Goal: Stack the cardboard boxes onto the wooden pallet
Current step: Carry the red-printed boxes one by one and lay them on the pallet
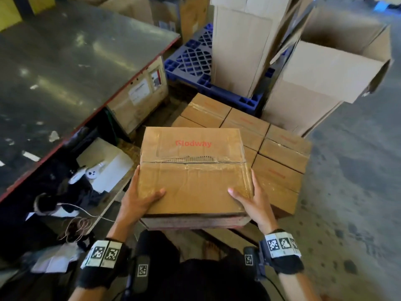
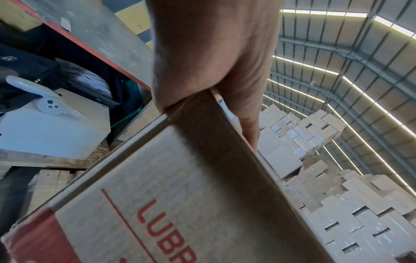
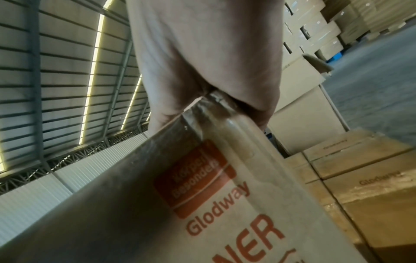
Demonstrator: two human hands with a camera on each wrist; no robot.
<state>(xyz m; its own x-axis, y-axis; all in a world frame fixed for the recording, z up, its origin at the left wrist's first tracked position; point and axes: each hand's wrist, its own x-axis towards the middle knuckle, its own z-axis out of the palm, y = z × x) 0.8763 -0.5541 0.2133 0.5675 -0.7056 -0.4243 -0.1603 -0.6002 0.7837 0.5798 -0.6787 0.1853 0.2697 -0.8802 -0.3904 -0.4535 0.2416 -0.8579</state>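
I hold a brown taped cardboard box (image 1: 191, 170) marked "Glodway" at its near corners, level in front of me. My left hand (image 1: 138, 198) grips the left corner, thumb on top and fingers down the side. My right hand (image 1: 253, 198) grips the right corner the same way. The wrist views show the left hand (image 2: 213, 53) and the right hand (image 3: 207, 53) clamped over the edges of the box (image 2: 180, 195) (image 3: 202, 195). Just beyond and to the right sits a low stack of like boxes (image 1: 280, 153) (image 3: 360, 178). Wooden boards (image 1: 219, 236) show below the held box.
A metal-topped table (image 1: 65, 72) runs along the left, with a white box and controller (image 1: 104, 168) and loose cables (image 1: 76, 227) beneath it. A blue plastic pallet (image 1: 195, 59) and tall open cartons (image 1: 325, 72) stand behind. Concrete floor (image 1: 358, 170) lies to the right.
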